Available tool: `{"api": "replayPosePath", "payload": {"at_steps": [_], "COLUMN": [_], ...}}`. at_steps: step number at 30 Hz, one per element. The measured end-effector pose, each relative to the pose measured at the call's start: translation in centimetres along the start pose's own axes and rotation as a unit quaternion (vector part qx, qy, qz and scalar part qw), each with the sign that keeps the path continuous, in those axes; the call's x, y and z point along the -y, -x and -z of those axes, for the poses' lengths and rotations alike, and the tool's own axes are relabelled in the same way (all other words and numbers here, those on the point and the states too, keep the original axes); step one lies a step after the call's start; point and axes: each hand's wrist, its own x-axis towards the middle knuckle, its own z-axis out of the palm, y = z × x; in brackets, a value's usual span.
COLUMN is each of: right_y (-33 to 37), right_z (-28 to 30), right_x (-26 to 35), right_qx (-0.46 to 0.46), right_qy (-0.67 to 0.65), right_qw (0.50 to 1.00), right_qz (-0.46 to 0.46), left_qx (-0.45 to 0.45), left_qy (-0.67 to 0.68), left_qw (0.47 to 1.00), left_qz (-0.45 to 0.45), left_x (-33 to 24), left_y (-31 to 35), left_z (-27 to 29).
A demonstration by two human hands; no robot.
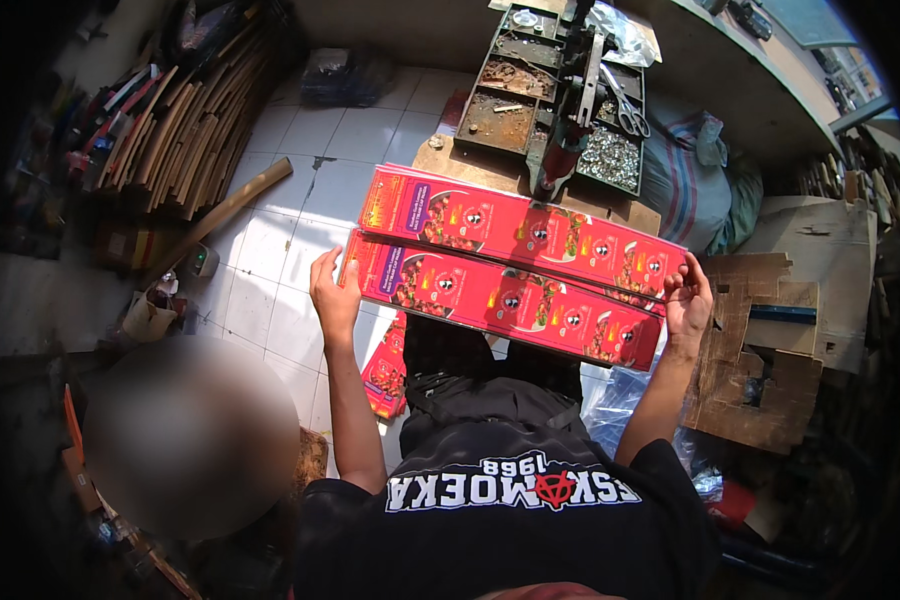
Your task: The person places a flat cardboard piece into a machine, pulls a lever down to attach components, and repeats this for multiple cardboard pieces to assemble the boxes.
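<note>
Two long red printed cardboard pieces, a near one (478, 298) and a far one (505, 222), lie side by side in front of me, slanting down to the right. They look like flat strips or stacks of them; the thickness is hard to make out. My left hand (336, 292) is closed around the left end of the near piece, thumb on its edge. At the right end, my right hand (687, 300) has curled fingers against the edge where the two pieces meet. A dark hand press (567, 130) stands just beyond the far piece, its shadow falling across both.
Behind the press, a compartment tray (510, 122) holds small metal parts, with scissors (625, 105) on its right. A striped sack (682, 185) and cut cardboard (760, 350) lie to the right. Stacked boards (185, 140) lean at far left. Another red printed piece (385, 370) lies low by my left forearm.
</note>
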Motion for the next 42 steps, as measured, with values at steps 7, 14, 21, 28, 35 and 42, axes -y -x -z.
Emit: {"api": "replayPosePath", "payload": {"at_steps": [7, 14, 21, 28, 35, 42], "right_y": [9.6, 11.7, 11.5, 11.6, 14.2, 15.0], "right_z": [4.6, 2.9, 3.5, 8.2, 1.2, 0.9], "right_x": [-1.4, -3.0, -2.9, -0.1, 5.0, 6.9], "right_qx": [-0.161, -0.209, -0.234, -0.167, -0.119, 0.167], "right_qy": [0.688, 0.723, 0.666, 0.467, 0.367, -0.138], "right_qw": [0.701, 0.652, 0.701, 0.868, 0.918, 0.949], "right_qz": [0.099, 0.090, 0.096, -0.024, 0.095, 0.229], "left_qx": [0.004, -0.012, -0.033, -0.013, 0.017, 0.102], "left_qy": [-0.045, -0.131, -0.098, 0.008, 0.091, 0.672], "left_qw": [0.998, 0.991, 0.994, 0.995, 0.994, 0.731], "left_qz": [0.033, -0.020, -0.022, 0.099, 0.050, -0.057], "left_x": [1.5, 0.7, 1.3, 1.0, -3.3, -9.1], "left_y": [0.6, 0.9, 1.0, 1.7, 1.3, 1.8], "left_z": [0.5, 0.2, -0.7, 1.4, 7.0, 9.1]}}
